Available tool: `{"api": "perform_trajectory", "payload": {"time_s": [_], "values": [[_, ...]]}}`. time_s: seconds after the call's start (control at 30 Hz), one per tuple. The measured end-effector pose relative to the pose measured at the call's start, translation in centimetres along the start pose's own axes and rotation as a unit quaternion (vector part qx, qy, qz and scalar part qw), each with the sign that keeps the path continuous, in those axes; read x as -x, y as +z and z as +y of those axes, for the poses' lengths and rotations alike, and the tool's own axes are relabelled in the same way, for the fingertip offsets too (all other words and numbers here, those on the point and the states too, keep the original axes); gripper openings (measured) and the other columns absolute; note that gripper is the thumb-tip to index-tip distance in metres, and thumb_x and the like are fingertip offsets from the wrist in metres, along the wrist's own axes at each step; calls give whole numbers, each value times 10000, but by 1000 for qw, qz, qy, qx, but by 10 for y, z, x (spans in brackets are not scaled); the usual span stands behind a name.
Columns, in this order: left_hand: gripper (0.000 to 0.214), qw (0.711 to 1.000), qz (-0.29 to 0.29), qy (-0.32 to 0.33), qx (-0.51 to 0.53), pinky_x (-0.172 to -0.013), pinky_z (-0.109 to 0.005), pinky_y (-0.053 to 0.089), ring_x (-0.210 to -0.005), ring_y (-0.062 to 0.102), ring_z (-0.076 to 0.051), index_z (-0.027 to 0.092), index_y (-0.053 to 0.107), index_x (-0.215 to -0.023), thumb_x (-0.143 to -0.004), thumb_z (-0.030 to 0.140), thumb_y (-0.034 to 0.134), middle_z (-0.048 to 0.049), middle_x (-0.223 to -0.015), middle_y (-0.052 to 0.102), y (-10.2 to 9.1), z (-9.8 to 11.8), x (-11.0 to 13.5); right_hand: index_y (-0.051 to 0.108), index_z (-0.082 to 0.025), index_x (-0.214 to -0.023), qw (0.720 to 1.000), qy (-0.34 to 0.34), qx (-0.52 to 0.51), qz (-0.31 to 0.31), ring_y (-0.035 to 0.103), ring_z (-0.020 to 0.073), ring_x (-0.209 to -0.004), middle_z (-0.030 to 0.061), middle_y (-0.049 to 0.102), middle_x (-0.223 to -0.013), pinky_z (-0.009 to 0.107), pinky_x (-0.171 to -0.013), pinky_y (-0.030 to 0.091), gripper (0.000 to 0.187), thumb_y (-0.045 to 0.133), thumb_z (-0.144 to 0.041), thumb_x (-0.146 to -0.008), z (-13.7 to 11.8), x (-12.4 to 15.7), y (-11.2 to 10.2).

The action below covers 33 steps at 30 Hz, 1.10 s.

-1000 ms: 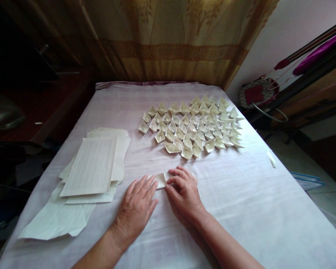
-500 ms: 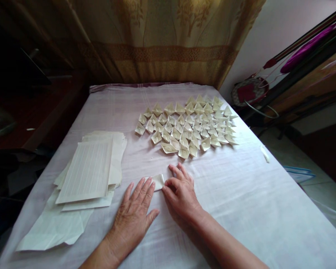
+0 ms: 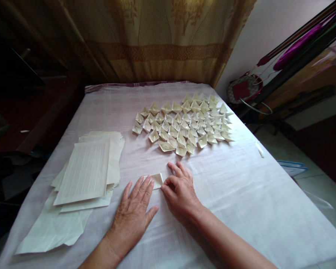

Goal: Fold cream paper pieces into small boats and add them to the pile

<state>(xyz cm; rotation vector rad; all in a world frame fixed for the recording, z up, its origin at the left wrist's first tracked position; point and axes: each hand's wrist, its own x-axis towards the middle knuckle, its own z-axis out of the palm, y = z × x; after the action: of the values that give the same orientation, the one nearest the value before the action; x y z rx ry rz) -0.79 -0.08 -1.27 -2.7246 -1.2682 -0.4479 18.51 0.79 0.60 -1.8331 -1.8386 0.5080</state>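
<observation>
A small folded piece of cream paper (image 3: 157, 180) lies on the white cloth (image 3: 240, 194) of the table, near the front. My left hand (image 3: 134, 211) lies flat with fingers stretched out, its fingertips pressing the paper's left part. My right hand (image 3: 179, 188) has its fingers bent and pressed on the paper's right edge. Beyond the hands sit several small folded paper boats (image 3: 184, 125), laid close together in rows.
A stack of lined paper sheets (image 3: 85, 172) lies at the left, over larger plain sheets (image 3: 50, 231). A small white scrap (image 3: 259, 148) rests near the right edge. A patterned curtain (image 3: 156, 41) hangs behind; dark furniture stands left and clutter right.
The hands stay on the folded paper with only slight finger shifts. The camera has turned a little, so everything sits slightly further left in view.
</observation>
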Motion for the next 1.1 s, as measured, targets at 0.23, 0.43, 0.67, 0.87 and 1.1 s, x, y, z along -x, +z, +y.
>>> {"api": "perform_trajectory", "payload": {"time_s": [0.23, 0.43, 0.67, 0.87, 1.1], "values": [[569, 998, 52, -22, 41, -1091, -468, 361, -1402, 365, -318, 100, 352, -1468, -962, 322, 486, -203, -1491, 431, -5, -4, -3, 685, -222, -759, 994, -83, 6, 73, 334, 342, -1397, 110, 569, -1361, 569, -1063, 327, 39, 671, -202, -791, 10, 4, 8], [247, 981, 76, -22, 179, -946, -409, 452, -981, 621, -231, 214, 607, -1135, -891, 177, 593, -56, -1015, 710, -13, -12, -17, 671, -244, -800, 976, -201, 23, 86, 292, 274, -1424, 87, 517, -1410, 491, -1081, 308, 98, 601, -184, -834, 23, 9, -4], [289, 981, 35, 24, 188, -903, -386, 417, -924, 611, -207, 230, 664, -981, -805, 23, 562, -4, -975, 737, -21, -4, -21, 686, -250, -837, 980, -179, 54, 68, 322, 277, -1406, 86, 528, -1402, 477, -1088, 292, 128, 602, -156, -814, 23, 21, -6], [200, 991, 58, 55, 110, -834, -357, 431, -841, 614, -197, 208, 671, -938, -942, 128, 488, -4, -846, 742, -28, 2, -25, 683, -246, -844, 986, -143, 59, 63, 336, 275, -1398, 70, 530, -1406, 463, -1091, 295, 171, 570, -121, -819, 19, 29, -7], [237, 992, 54, 57, 100, -780, -340, 452, -792, 616, -188, 210, 665, -914, -975, 160, 442, -12, -756, 707, -27, 2, -26, 671, -246, -837, 988, -129, 72, 40, 326, 282, -1405, 63, 542, -1401, 483, -1100, 272, 121, 586, -161, -824, 17, 26, -9]]}}
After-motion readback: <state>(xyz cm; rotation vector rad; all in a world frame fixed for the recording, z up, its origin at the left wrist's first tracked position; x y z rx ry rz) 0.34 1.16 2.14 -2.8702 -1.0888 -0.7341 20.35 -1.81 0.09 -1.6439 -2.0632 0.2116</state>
